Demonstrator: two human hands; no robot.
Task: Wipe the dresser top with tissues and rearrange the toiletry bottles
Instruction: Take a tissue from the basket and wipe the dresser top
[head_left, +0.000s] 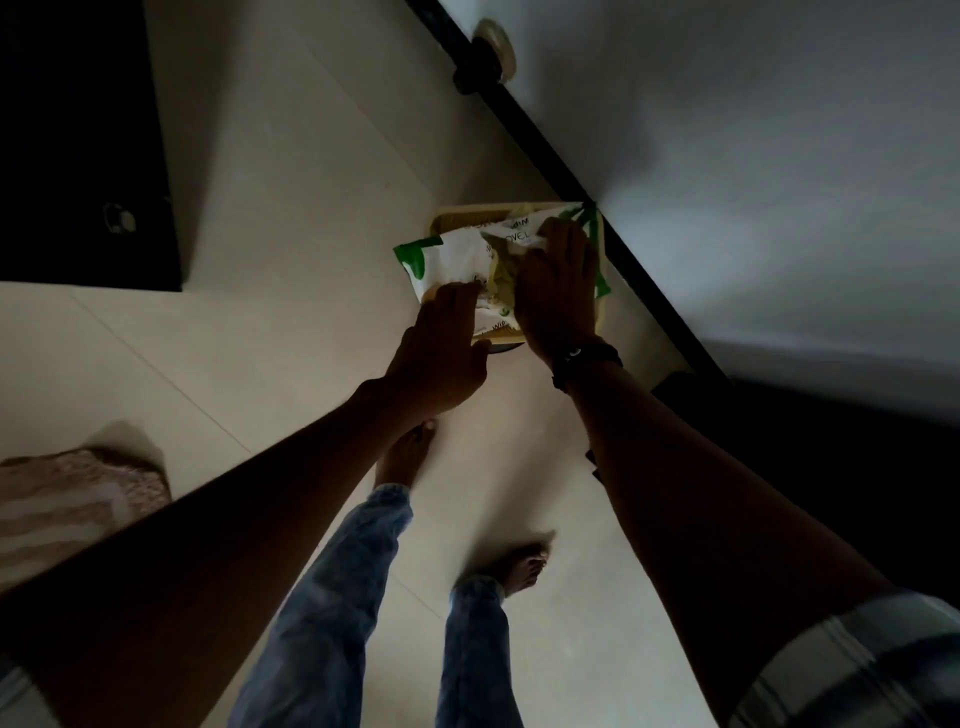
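A white and green pack of wipes (457, 254) lies on a yellow tray (451, 218) low on the floor beside the wall. Its flap is open and pale tissue (501, 267) shows in the gap. My left hand (441, 353) presses on the near edge of the pack with its fingers laid flat. My right hand (558, 291), with a dark band at the wrist, covers the pack's right side, thumb by the opening. Whether it pinches a tissue is hidden. No dresser top or toiletry bottles are in view.
A dark baseboard (545, 156) runs diagonally along the white wall, with a round door stopper (491, 52) on it. Dark furniture (78, 145) stands at the upper left and a striped mat (67, 499) lies at the left. My bare feet (524, 566) are on pale floor tiles.
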